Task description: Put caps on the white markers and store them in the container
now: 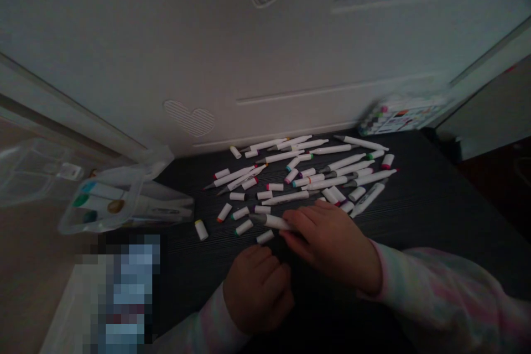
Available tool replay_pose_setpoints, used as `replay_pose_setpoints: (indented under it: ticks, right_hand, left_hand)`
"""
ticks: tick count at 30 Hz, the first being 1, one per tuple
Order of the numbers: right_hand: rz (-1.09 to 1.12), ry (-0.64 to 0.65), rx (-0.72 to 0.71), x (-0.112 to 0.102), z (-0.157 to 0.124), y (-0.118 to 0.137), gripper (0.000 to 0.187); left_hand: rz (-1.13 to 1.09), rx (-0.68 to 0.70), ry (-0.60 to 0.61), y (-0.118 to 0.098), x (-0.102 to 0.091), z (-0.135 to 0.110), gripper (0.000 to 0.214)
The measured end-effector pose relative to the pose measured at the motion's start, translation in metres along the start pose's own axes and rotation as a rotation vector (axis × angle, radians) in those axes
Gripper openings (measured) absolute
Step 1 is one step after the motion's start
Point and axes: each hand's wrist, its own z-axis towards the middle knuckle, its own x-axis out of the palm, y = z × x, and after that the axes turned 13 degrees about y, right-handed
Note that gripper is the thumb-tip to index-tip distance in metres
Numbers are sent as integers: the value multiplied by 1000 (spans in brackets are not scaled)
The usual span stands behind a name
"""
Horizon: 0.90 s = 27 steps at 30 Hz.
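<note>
Several white markers (315, 168) and loose caps (244, 213) with coloured ends lie scattered on a dark mat (435, 204). My right hand (332, 240) rests near the pile with its fingers closed on one white marker (271, 222) that points left. My left hand (257, 287) sits just below it, curled into a loose fist on the mat; what it holds, if anything, is hidden. A single cap (264, 237) lies between the two hands.
A clear plastic case (124, 204) with a few markers in it lies on its side at the left. A printed marker box (400, 116) stands at the back right against a white panelled door (249, 38). Bare floor lies further left.
</note>
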Motion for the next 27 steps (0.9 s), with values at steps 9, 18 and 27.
replay_pose_setpoints:
  ticks: [9,18,27]
  right_hand:
    - [532,-224,-87,-16,-14,10,13]
    - [1954,-157,221,-35,-1,-11,21]
    - [2169,-195,215,-45,4,-12,29]
  left_hand:
    - [-16,-35,-19,2,-4,3,18]
    - [-8,-54,-32,5,2,1,15]
    - [-18,-51,-47,5,0,3,14]
